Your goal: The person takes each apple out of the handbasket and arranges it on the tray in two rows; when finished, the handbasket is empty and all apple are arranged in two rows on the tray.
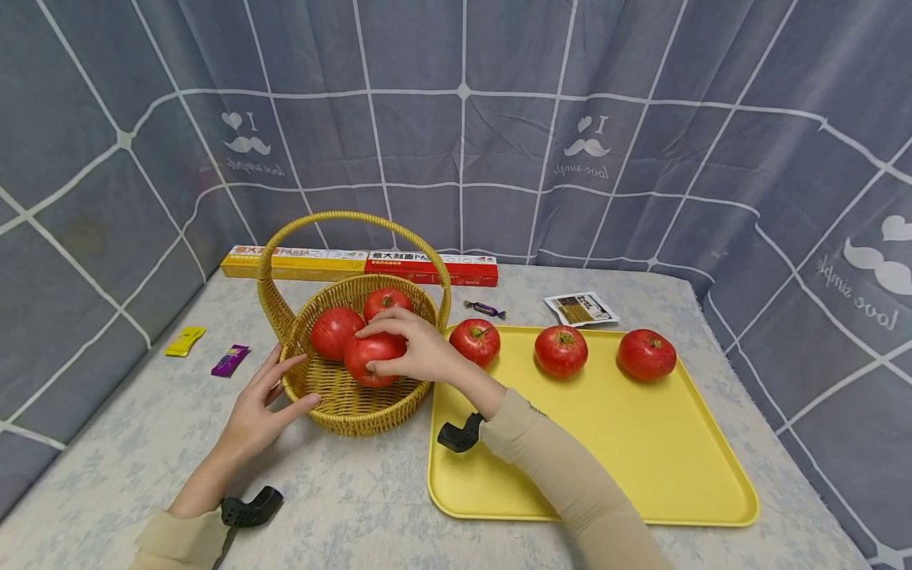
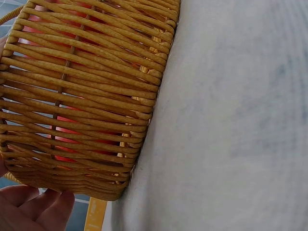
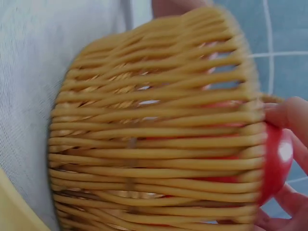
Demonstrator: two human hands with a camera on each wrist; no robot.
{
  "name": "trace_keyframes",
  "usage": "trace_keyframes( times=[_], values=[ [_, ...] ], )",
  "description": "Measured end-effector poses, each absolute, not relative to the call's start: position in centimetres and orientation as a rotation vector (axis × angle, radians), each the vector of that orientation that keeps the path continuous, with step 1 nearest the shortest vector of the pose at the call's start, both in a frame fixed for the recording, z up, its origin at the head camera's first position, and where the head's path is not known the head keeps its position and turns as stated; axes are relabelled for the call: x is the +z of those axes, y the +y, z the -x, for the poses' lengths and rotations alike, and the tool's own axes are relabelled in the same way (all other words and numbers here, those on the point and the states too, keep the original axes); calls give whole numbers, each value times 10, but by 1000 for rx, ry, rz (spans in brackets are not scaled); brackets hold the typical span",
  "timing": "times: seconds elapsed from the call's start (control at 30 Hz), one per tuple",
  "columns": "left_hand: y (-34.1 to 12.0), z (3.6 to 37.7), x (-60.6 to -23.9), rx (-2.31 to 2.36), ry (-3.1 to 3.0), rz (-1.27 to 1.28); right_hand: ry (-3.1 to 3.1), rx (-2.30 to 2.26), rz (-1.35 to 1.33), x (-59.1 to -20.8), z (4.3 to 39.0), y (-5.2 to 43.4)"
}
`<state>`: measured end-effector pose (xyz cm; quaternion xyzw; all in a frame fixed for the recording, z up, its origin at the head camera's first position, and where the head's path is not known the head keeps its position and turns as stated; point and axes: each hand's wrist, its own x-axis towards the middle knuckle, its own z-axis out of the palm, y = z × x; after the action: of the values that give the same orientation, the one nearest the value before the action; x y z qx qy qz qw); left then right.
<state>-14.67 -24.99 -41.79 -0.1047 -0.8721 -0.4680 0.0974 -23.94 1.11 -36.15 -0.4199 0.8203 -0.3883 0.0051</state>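
Three apples (image 1: 336, 332) are inside the basket (image 1: 359, 425); my right hand (image 1: 420, 348) pinches the front apple (image 1: 360, 362) between thumb and fingers. My left hand (image 1: 249, 408) touches the basket's left side, thumb and fingers spread. Three more apples (image 1: 560, 352) line the far edge of the yellow tray (image 1: 606, 459), at right.

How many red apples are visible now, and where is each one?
6: two apples in the basket, one apple gripped there by the right hand, and three on the far side of the yellow tray. The hand may hide another.
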Motion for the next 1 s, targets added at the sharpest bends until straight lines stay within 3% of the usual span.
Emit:
trace_keyframes(
  times=[0.43, 0.73, 1.0],
  values=[
    [-251, 147, -418, -1365, -2586, 321, 2333, -1578, 1369, -329, 212, 86],
    [-251, 146, -418, -1370, -2582, 316, 2386, -1484, 1239, -342, 202, 135],
    [-250, 147, -418, -1371, -2579, 315, 2396, -1339, 1138, -361, 188, 150]
  ],
)
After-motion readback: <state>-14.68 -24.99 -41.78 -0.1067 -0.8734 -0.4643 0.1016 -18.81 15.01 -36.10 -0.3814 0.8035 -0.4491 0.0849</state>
